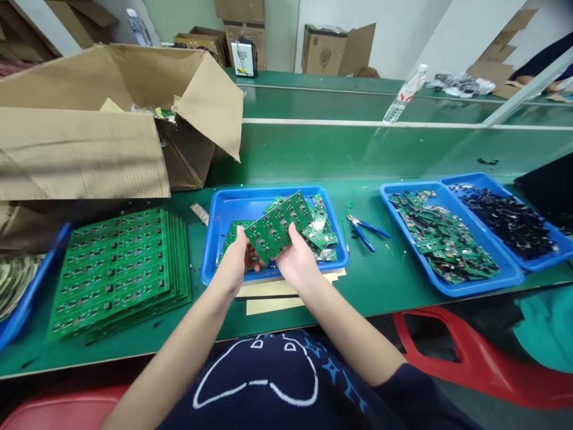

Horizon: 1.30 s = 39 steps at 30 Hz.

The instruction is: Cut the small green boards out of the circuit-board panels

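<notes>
Handling check: two-handed edge hold

On your counter (376,280) sits the blue tray (237,206); the circuit board (277,228) is held over it. The grip of your left hand (235,260) pinches the board's left end, that of your right hand (298,258) its lower edge. Expect it light, stiff, brittle; hold bare edges, sparing the face.

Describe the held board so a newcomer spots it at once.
On the green table, find the blue tray right of the board stack. Over it, the left hand and right hand hold the board, tilted. The boards beneath lie in the tray; it alone is held.
</notes>
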Each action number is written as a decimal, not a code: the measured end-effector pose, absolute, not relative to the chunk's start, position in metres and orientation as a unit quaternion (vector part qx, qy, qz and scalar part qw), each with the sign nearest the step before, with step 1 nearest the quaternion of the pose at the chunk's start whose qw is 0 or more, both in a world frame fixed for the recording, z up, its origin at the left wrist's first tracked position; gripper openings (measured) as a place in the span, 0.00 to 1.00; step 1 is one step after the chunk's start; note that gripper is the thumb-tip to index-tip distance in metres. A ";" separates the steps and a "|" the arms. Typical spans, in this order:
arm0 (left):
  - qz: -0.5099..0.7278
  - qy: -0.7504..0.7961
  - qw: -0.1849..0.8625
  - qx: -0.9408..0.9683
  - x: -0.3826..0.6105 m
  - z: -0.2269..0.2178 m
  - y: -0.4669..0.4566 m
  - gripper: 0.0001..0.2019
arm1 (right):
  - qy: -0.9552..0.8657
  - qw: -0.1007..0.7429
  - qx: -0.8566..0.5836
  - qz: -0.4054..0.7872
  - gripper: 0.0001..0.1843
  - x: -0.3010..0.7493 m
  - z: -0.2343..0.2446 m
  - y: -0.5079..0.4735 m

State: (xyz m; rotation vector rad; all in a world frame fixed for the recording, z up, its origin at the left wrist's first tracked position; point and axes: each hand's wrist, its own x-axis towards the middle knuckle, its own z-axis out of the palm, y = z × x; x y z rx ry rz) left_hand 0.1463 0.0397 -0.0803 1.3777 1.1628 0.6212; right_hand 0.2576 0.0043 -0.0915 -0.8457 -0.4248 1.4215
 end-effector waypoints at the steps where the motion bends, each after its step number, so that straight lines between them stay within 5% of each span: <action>1: 0.302 0.491 0.586 0.570 0.149 -0.085 0.034 0.41 | -0.193 0.649 -0.378 0.631 0.25 0.253 -0.091 0.004; 8: 0.395 0.501 0.540 0.549 0.143 -0.077 0.031 0.27 | -0.205 0.629 -0.411 0.628 0.24 0.275 -0.103 -0.002; 14: 0.258 0.495 0.604 0.569 0.123 -0.069 0.046 0.24 | -0.340 0.555 -0.509 0.564 0.22 0.320 -0.099 -0.004; 23: 0.227 0.555 0.354 0.718 0.132 -0.085 0.048 0.21 | -0.432 0.446 -0.665 0.414 0.21 0.316 -0.098 0.003; 30: 0.196 0.585 0.287 0.733 0.140 -0.091 0.043 0.20 | -0.482 0.301 -0.794 0.215 0.16 0.297 -0.107 0.006; 34: 0.234 0.566 0.324 0.721 0.135 -0.091 0.043 0.18 | -0.500 0.244 -0.812 0.179 0.14 0.296 -0.102 0.003; 39: 0.326 0.571 0.514 0.551 0.117 -0.091 0.051 0.17 | -0.491 0.207 -0.834 0.144 0.25 0.310 -0.083 -0.007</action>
